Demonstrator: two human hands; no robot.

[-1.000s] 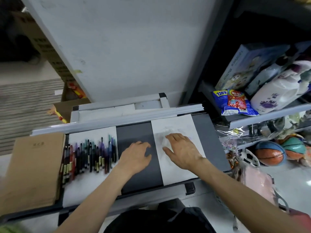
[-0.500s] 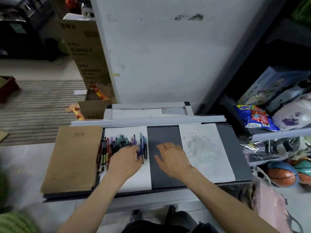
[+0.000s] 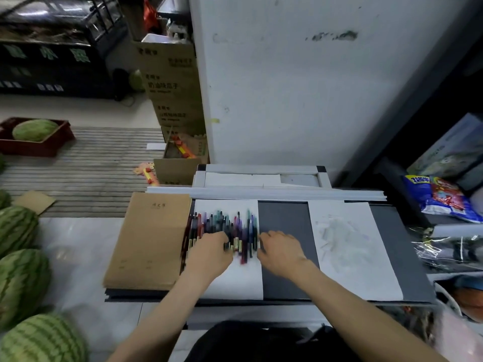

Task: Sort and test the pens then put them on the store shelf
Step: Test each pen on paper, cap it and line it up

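White scuffed wall panel (image 3: 300, 87), pale tiled floor (image 3: 86, 246), grey slatted mat (image 3: 91, 168), stacked cardboard boxes (image 3: 170, 84), dim light.

1. Looks like a small general shop.
2. Keeps striped green watermelons (image 3: 23, 278) on the pale floor, another in a dark red plastic crate (image 3: 34, 149).
3. Stacks printed brown cardboard cartons (image 3: 172, 84) beside the white pillar (image 3: 287, 87).
4. Stocks a blue-and-red snack packet (image 3: 441, 197) on dark metal shelving (image 3: 415, 100).

Pens (image 3: 222, 226) on a paper sheet (image 3: 235, 280); notebook (image 3: 149, 239) left, second sheet (image 3: 355, 252) right
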